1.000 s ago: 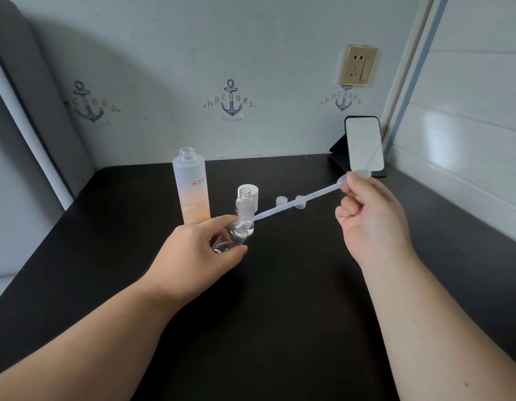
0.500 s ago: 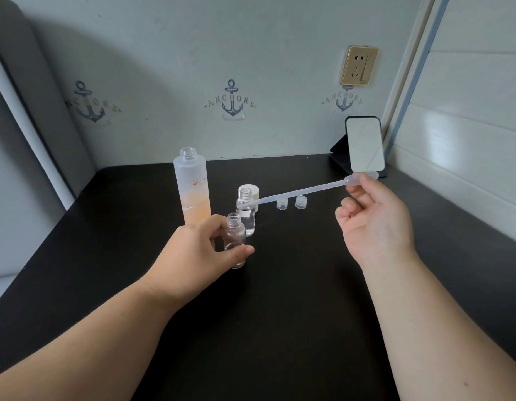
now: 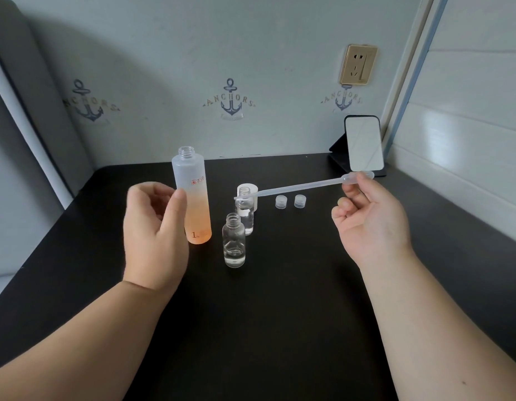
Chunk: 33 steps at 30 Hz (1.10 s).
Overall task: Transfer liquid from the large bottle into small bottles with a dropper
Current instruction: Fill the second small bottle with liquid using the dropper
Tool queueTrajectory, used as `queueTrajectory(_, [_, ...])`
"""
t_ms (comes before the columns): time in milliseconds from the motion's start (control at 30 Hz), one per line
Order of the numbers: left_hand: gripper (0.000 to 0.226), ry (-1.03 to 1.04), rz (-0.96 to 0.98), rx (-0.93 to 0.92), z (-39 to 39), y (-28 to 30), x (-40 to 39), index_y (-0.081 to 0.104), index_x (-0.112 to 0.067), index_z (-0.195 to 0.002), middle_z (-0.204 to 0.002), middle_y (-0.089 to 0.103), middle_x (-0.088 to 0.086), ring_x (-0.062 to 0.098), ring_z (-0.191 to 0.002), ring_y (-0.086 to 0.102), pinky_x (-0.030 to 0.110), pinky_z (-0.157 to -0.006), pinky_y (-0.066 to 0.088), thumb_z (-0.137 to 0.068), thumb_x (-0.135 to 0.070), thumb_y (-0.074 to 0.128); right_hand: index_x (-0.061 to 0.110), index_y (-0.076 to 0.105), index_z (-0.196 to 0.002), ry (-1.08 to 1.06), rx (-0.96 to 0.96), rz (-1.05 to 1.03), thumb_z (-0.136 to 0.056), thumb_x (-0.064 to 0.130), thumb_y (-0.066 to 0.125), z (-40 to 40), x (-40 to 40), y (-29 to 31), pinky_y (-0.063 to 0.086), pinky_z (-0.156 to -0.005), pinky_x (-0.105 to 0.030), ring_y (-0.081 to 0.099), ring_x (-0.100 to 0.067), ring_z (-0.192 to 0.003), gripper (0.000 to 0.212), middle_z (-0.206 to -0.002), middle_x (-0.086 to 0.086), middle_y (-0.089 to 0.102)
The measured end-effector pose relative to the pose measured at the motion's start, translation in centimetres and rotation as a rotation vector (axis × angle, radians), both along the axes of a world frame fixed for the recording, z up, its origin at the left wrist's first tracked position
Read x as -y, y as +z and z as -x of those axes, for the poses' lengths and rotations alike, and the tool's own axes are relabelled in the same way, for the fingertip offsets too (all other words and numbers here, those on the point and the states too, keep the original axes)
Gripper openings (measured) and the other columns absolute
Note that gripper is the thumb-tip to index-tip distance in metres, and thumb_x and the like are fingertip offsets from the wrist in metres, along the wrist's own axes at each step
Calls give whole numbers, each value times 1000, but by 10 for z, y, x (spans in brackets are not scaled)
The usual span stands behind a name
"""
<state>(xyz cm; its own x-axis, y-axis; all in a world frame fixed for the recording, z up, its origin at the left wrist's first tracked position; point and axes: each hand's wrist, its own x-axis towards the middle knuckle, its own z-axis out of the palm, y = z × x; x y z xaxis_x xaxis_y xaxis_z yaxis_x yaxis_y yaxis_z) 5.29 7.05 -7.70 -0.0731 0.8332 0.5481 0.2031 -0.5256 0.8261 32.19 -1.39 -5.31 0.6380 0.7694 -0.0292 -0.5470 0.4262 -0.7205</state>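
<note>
Large bottle [image 3: 193, 198] stood upright, centre-left, beside loose-fingered left hand [image 3: 154, 227]; right hand [image 3: 369, 215] pinched near-level dropper [image 3: 303, 186], tip toward bottle.

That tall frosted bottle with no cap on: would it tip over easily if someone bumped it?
Probably yes. The tall frosted bottle is narrow for its height and stands on a small base. Its cap is off, so a tip would likely spill. The smooth black table might also let it slide. How full it is can't be told.
</note>
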Motion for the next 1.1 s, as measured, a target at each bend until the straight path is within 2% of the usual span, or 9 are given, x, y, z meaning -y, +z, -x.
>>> queueTrajectory(133, [60, -56, 202, -13, -2, -6, -15, 46, -33, -129, -119, 56, -13, -1, -103, 58, 19, -77, 44, -76, -48, 69, 14, 78, -73, 10, 11, 3, -90, 15, 71, 1, 0, -1, 40, -54, -19, 45, -11, -52, 18, -78, 1, 68])
queueTrajectory(200, [69, -107, 263, -58, -4, -10, -19, 43, -32, -139, -120, 58, -19, -10, -103, 58, 17, -76, 45, -80, -47, 76, 13, 78, -74, 8, 10, 13, -90, 15, 71, 1, -1, -1, 40, -54, -19, 45, -11, -52, 18, -78, 1, 68])
queueTrajectory(400, [53, -34, 256, -255, -7, -14, -25, 52, -29, -132, -105, 59, -22, 5, -98, 62, 19, -74, 45, -87, -48, 72, 14, 79, -75, 18, 12, 37, -91, 18, 72, 0, -3, -2, 42, -54, -19, 47, -10, -51, 18, -81, 2, 70])
queueTrajectory(533, [43, -85, 237, -216, -5, -13, -21, 53, -39, -124, -99, 61, -27, -4, -91, 61, 15, -67, 45, -87, -44, 74, 14, 79, -81, 51, 23, 5, -93, 20, 71, -1, -3, -4, 41, -56, -19, 47, -10, -53, 15, -84, 2, 70])
queueTrajectory(633, [33, -117, 209, -216, -5, -9, -17, 52, -51, -107, -95, 63, -35, -13, -86, 62, 11, -60, 46, -88, -37, 75, 14, 79, -84, 62, 29, -12, -94, 22, 71, -1, -2, -4, 42, -57, -19, 46, -9, -54, 15, -85, 3, 70])
queueTrajectory(733, [34, -119, 198, -241, -5, -7, -13, 55, -59, -99, -98, 62, -35, -2, -86, 66, 27, -70, 53, -86, -36, 75, 13, 79, -86, 59, 13, -34, -95, 22, 70, -1, -2, -4, 41, -57, -18, 45, -9, -54, 16, -84, 4, 69])
queueTrajectory(800, [37, -120, 189, -267, -5, -6, -12, 54, -62, -100, -99, 62, -32, 4, -86, 66, 34, -75, 56, -85, -36, 75, 13, 79, -85, 55, 2, -45, -95, 22, 70, -1, -1, -3, 41, -57, -18, 45, -9, -53, 16, -84, 4, 69])
queueTrajectory(967, [41, -131, 116, -330, -6, -3, -9, 52, -65, -99, -103, 58, -36, -14, -96, 53, 23, -70, 42, -86, -32, 73, 14, 80, -81, 37, -12, -46, -94, 22, 71, -1, -1, -1, 42, -55, -19, 45, -9, -53, 18, -83, 3, 69])
queueTrajectory(1100, [39, -121, 113, -352, -5, -6, -11, 56, -54, -114, -103, 61, -27, -7, -98, 54, 22, -74, 41, -88, -31, 73, 14, 80, -85, 16, 4, -34, -94, 22, 71, -2, -2, -2, 41, -56, -19, 45, -9, -53, 15, -83, 4, 70])
